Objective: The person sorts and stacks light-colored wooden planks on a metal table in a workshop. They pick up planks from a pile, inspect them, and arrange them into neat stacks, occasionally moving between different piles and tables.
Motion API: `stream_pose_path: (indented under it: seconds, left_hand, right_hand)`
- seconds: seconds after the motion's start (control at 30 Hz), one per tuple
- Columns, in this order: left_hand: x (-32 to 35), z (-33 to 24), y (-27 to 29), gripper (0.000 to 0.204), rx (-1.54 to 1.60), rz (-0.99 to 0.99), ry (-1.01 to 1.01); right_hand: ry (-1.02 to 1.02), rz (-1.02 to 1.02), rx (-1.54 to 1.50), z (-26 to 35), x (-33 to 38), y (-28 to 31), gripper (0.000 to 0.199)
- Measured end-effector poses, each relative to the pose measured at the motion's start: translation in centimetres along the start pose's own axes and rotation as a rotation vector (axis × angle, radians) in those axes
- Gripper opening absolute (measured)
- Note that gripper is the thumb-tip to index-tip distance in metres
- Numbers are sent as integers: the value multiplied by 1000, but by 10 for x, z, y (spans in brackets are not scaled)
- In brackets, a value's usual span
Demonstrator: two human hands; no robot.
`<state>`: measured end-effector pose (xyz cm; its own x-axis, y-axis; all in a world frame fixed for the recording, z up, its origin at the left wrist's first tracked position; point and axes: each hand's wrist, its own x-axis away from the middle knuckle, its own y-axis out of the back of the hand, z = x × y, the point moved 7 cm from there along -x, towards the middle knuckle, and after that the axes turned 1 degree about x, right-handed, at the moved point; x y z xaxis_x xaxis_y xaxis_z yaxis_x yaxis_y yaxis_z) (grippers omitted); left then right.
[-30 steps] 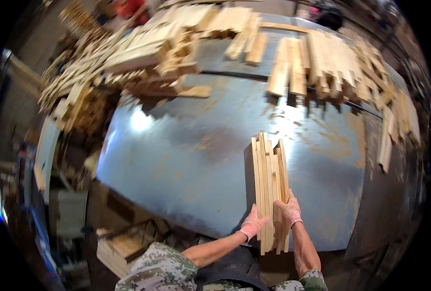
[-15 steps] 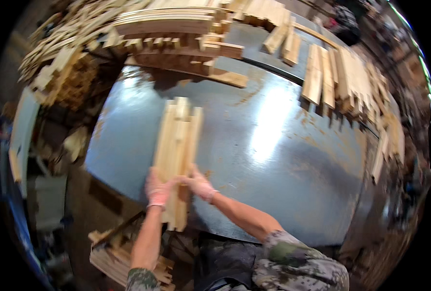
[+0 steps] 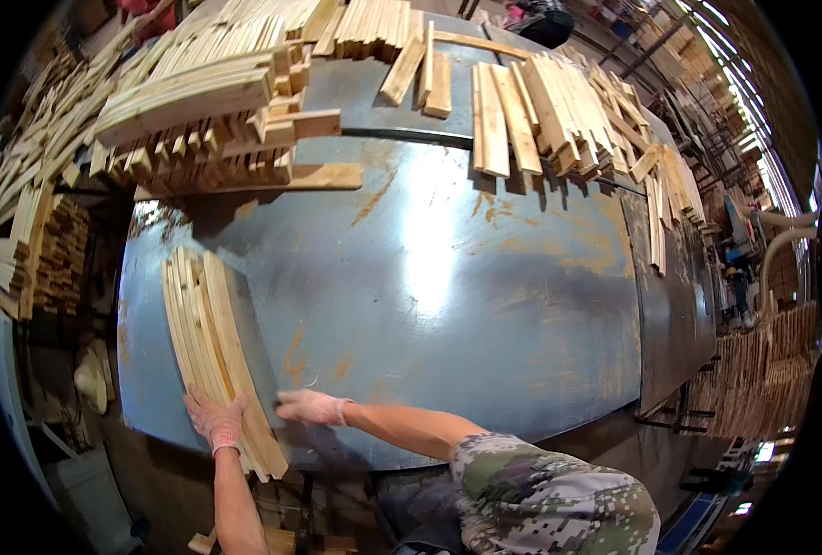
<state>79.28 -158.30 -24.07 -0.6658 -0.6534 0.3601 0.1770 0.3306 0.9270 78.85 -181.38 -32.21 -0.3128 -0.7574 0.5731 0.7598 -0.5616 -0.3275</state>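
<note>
The left hand (image 3: pixel 215 421), in a pale glove, lies with its fingers spread over the near part of a bundle of long wooden slats (image 3: pixel 209 333). The gloved right hand (image 3: pixel 311 407) is just right of the bundle, apart from it; blur hides whether its fingers are curled or straight. The bundle lies lengthwise near the left edge of the metal surface (image 3: pixel 485 324), its near end jutting past the near edge. A layered stack of boards (image 3: pixel 189 102) stands at the far left corner, and light wooden planks (image 3: pixel 559 111) jut over the far edge, right of its middle.
</note>
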Motion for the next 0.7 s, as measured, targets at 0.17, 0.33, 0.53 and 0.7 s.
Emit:
stream_pose_path:
  seconds: [0.17, 0.33, 0.53, 0.7]
  left_hand:
    - [-17, 11, -19, 130, -62, 21, -15]
    - [-7, -36, -15, 126, -164, 129, 169]
    - [128, -224, -65, 94, 60, 28, -245]
    - [218, -354, -200, 90, 240, 209, -415]
  right_hand:
    - [-149, -133, -232, -97, 137, 49, 81]
    - [-115, -368, -557, -186, 282, 135, 58]
    - [180, -506, -971, -275, 461, 247, 14]
    - [173, -853, -911, -333, 602, 364, 16]
